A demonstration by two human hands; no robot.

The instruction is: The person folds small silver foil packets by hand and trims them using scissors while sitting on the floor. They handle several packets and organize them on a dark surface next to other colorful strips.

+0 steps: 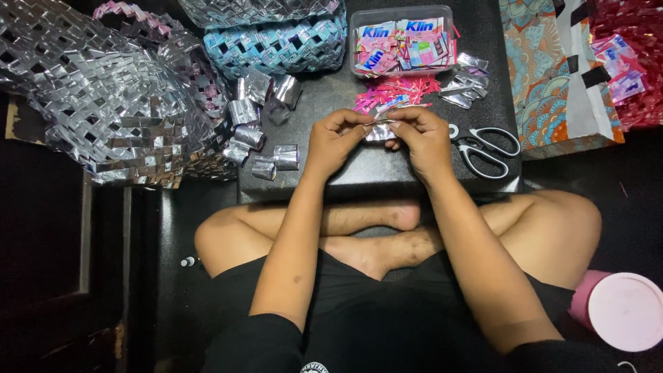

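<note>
The small silver foil strip (379, 131) sits at the centre of the frame, pinched between both hands just above the dark surface (331, 176). It looks slippery and springy to me: if either grip eases, the fold could pop open or the strip could drop among the loose folded foil pieces (266, 155) to the left. The scissors (487, 146) lie just beside the right wrist, so a careless sweep of that arm might knock them. The left hand (336, 141) curls inward, thumb and fingertips closed tight on the strip's left end. The right hand (423, 141) mirrors it, fingers bent over the right end, both forearms angled in from the lower frame.
</note>
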